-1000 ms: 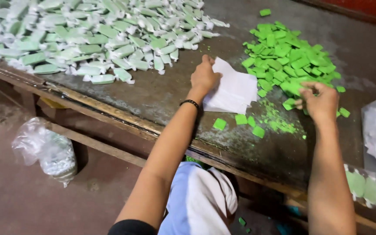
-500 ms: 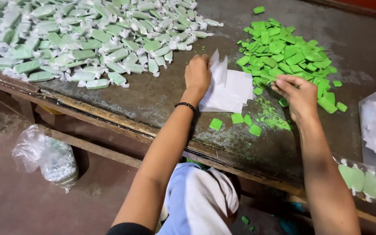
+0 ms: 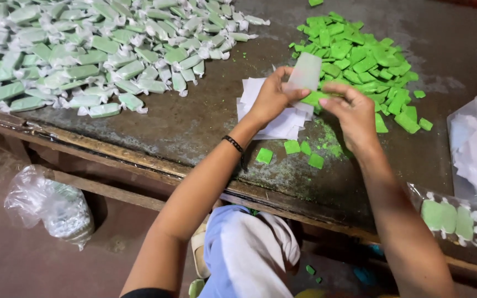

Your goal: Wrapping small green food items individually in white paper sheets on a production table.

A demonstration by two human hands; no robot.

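Left hand (image 3: 271, 99): pinching a translucent wrapper sheet (image 3: 306, 72), thin, limp, easily creased; best held by an edge.
Right hand (image 3: 351, 110): fingers pressed on a green candy block (image 3: 314, 97), small, light, crumbly, taken by its flat sides.
Beneath the hands: stack of white wrapper sheets (image 3: 282, 124).
Beyond the right hand: pile of bare green blocks (image 3: 365, 58).
Far left of the left hand: heap of twist-wrapped candies (image 3: 84, 49).

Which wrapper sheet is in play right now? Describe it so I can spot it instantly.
Start at the loose heap of bright green pieces on the dark table. At its left edge, the left hand holds up one translucent wrapper sheet. Unlike the white stack lying flat below, it stands raised.
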